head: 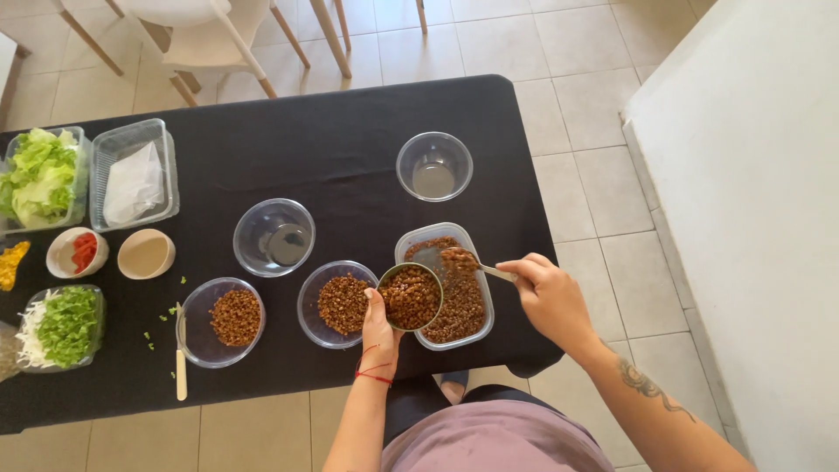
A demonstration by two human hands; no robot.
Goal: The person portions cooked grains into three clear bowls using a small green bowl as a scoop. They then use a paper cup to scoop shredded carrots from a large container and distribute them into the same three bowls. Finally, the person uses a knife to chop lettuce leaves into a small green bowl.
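Head view, looking down on a table under a black cloth (350, 131).

Left hand (378, 328): fingers closed around a small round metal cup (409, 297), filled with brown cooked grains, held above the edge of a rectangular clear container (447, 287) of the same grains. Red thread at the wrist.

Right hand (548, 293): fingers pinched on the handle of a metal spoon (463, 260); its bowl, loaded with grains, sits over the container just beside the cup's rim.

Round clear bowls: one with grains (339, 303) touching the cup's left side in this view; another with grains (221, 321) farther left; one empty bowl (273, 236) behind them; one bowl (434, 166) at the far side holding a little pale liquid.

Left end of the table: tub of lettuce leaves (39, 175); clear tub with white paper (133, 173); small dish of red pieces (77, 252); small dish of tan sauce (146, 253); tub of chopped greens and white shreds (59, 326). Light-handled knife (180, 363) lies beside the leftmost grain bowl, green crumbs near it.

Tiled floor and wooden chair legs (262, 52) beyond the table.
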